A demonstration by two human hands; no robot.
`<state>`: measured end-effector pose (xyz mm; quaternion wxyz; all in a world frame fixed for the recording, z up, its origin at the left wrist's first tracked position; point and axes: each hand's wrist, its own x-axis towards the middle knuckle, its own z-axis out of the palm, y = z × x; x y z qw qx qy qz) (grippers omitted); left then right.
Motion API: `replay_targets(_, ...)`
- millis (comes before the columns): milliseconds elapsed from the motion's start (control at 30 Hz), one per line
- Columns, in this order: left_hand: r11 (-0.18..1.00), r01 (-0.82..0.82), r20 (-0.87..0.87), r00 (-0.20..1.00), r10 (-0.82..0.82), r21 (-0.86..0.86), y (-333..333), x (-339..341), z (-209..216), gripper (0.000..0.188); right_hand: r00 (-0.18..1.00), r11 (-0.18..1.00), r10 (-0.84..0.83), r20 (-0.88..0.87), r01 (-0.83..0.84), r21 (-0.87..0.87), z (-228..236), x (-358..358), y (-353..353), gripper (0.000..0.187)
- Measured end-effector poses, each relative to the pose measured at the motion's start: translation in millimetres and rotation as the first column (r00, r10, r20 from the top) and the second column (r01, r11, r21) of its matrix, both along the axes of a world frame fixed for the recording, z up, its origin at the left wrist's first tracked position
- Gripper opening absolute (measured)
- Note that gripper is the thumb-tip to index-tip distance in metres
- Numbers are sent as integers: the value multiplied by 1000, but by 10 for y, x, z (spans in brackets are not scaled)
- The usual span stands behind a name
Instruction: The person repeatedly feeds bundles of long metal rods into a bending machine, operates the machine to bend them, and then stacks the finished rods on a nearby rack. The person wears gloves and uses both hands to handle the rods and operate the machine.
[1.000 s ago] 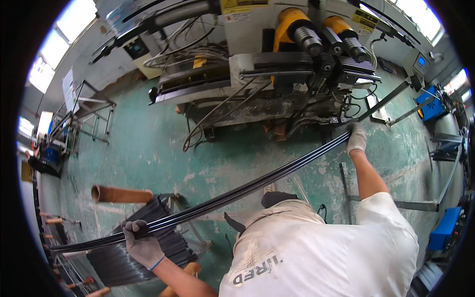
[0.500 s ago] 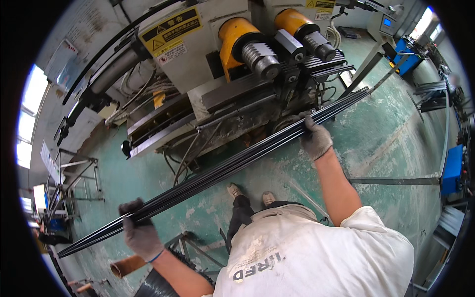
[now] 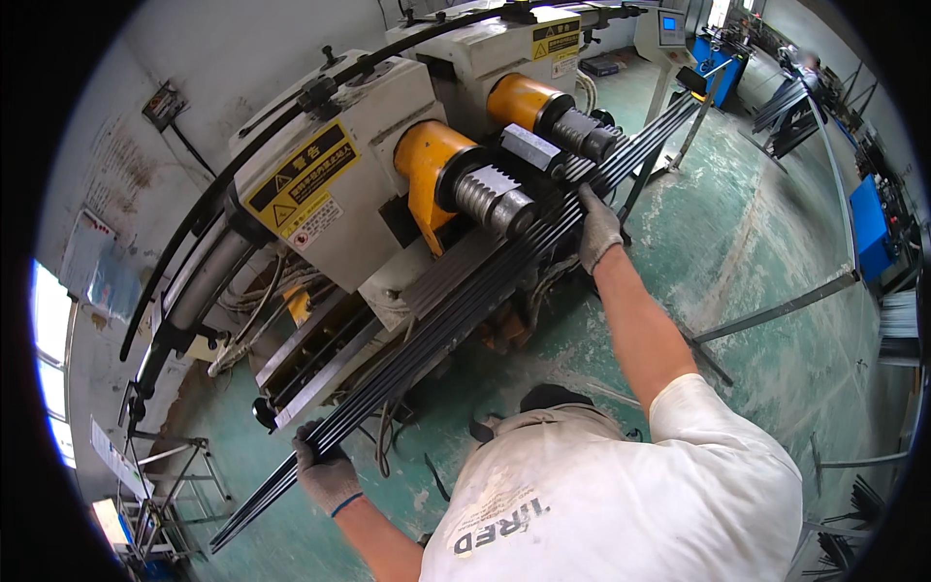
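Note:
A bundle of long, thin dark metal bars (image 3: 427, 341) slants across the view from lower left to upper right. My left hand (image 3: 328, 475), in a grey glove, is closed round the bundle near its lower left end. Farther up, my right hand (image 3: 600, 231), gloved too, grips the bars near the machine's right side. The bundle lies along the front of a large grey machine (image 3: 330, 184), just below its two threaded steel shafts in yellow housings (image 3: 436, 160). Whether the bars rest on the machine's bed or are only held against it, I cannot tell.
A control box with a blue screen (image 3: 669, 27) stands beyond the machine. On the right are a metal stand (image 3: 776, 306) and a blue box (image 3: 870, 228). A person (image 3: 803, 73) is at the far right. A metal frame (image 3: 179, 475) stands at lower left.
Both hands have carried the bar bundle forward and up, from over the floor in front of me to the machine's front. The view has shifted, and my feet are no longer seen.

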<state>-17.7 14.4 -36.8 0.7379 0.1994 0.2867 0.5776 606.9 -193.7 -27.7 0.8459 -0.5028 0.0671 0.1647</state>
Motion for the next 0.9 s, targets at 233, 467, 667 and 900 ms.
replay_targets(233,993,13,-14,1000,-15,-114,233,830,-77,35,975,971,143,-171,-104,217,169,72,559,40)
replay_targets(467,983,58,77,996,-45,-173,305,1388,9,35,936,758,311,167,-138,-637,93,320,641,36)
replay_targets(667,994,111,167,980,-106,-18,533,839,-74,34,909,697,332,251,-57,-715,-211,425,708,35)
replay_targets(900,979,-176,-63,983,170,-101,785,617,-263,33,997,983,70,13,-67,-169,56,201,717,33)
